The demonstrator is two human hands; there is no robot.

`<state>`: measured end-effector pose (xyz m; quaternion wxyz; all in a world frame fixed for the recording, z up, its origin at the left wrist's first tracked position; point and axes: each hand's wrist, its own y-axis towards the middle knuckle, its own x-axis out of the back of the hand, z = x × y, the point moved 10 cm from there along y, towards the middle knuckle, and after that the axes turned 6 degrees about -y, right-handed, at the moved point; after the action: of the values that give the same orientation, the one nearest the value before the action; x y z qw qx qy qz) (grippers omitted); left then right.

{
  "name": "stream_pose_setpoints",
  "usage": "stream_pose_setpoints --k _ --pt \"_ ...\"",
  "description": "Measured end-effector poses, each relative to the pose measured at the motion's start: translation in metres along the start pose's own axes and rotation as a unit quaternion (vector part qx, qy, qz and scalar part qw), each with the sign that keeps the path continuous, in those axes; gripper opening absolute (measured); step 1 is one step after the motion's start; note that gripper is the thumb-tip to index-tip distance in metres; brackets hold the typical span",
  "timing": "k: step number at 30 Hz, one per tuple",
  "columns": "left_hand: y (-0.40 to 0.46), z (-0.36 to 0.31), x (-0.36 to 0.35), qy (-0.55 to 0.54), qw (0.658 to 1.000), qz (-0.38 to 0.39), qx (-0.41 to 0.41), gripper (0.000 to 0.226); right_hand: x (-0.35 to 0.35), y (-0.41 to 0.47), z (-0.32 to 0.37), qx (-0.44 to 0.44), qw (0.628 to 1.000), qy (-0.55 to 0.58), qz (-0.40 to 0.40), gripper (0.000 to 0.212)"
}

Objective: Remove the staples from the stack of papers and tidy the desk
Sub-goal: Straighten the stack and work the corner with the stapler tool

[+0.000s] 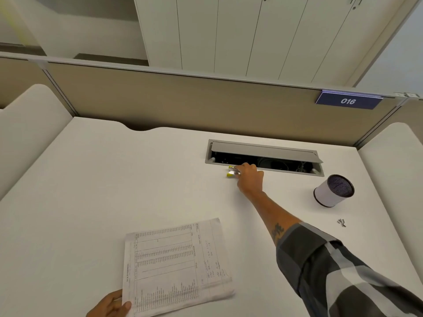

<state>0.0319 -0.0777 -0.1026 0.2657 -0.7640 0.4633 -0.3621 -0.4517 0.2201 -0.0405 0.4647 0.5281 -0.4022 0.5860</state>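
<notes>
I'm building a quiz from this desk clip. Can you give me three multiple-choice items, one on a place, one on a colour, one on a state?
1. Where do the loose staples lie?
A. on the papers
B. on the desk right of the sleeve, nearer than the cup
C. inside the cable tray

2. What colour are the tips of the staple remover?
A. red
B. blue
C. yellow

3. How does the cable tray lid stand?
A. raised open
B. shut flat
C. taken off

Answers: 1 B, the staples sit on bare desk below the cup. 2 C, yellow shows beside the right hand. 3 A, the dark tray interior shows under the lid.
</notes>
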Motion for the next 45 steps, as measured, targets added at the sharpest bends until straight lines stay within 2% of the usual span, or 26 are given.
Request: stream_pose_setpoints --k 4,7,9,11,12,14,16,18,22,27,30,32,34,39,45 --pt "0.004 0.007 0.000 0.020 1.000 -0.006 -0.004 0.034 -0.008 0.003 -0.001 0.020 1.000 -0.009 -0.003 0.052" --pt "0.001 -0.001 0.005 0.035 0.998 -0.038 -0.029 0.032 -0.006 0.000 -0.003 0.016 1.000 0.005 -0.015 0.056" --pt "-0.001 -0.007 0.011 0.039 0.996 -0.063 -0.046 0.029 0.001 -0.013 -0.001 0.011 0.996 0.071 -0.048 0.055" --pt "-0.007 -0.017 0.015 0.036 0.992 -0.092 -0.074 0.026 0.011 -0.035 0.011 0.047 0.976 0.196 -0.081 0.053" --pt "-0.012 -0.023 0.018 0.033 0.989 -0.112 -0.094 0.023 0.013 -0.048 0.023 0.085 0.961 0.256 -0.061 0.056" --pt "-0.021 -0.036 0.027 0.016 0.980 -0.149 -0.133 0.020 0.010 -0.081 0.058 0.176 0.931 0.315 0.059 0.069" --pt "-0.032 -0.050 0.031 0.022 0.972 -0.161 -0.171 0.025 0.004 -0.116 0.086 0.251 0.909 0.284 0.174 0.079" --pt "-0.043 -0.064 0.034 0.028 0.965 -0.163 -0.202 0.032 -0.003 -0.145 0.094 0.277 0.897 0.250 0.237 0.079" --pt "-0.061 -0.100 0.037 0.048 0.946 -0.178 -0.267 0.026 -0.007 -0.165 0.083 0.226 0.893 0.285 0.264 0.058" --pt "-0.082 -0.125 0.029 -0.022 0.930 -0.175 -0.322 0.025 0.005 -0.181 0.055 0.160 0.900 0.345 0.211 0.014" --pt "-0.078 -0.124 0.025 -0.116 0.935 -0.162 -0.295 0.029 0.006 -0.195 0.038 0.085 0.891 0.405 0.186 0.017" --pt "-0.067 -0.118 0.009 -0.211 0.941 -0.106 -0.244 0.050 0.003 -0.206 0.031 0.032 0.868 0.460 0.184 0.016" --pt "-0.059 -0.112 -0.015 -0.258 0.946 -0.051 -0.191 0.063 0.000 -0.216 0.028 -0.016 0.845 0.502 0.182 0.016" --pt "-0.041 -0.104 -0.065 -0.198 0.968 0.045 -0.147 0.054 0.000 -0.224 0.039 -0.101 0.822 0.542 0.142 0.018" --pt "-0.025 -0.117 -0.060 -0.169 0.974 0.057 -0.139 0.051 -0.012 -0.213 0.067 -0.179 0.804 0.557 0.112 0.016"
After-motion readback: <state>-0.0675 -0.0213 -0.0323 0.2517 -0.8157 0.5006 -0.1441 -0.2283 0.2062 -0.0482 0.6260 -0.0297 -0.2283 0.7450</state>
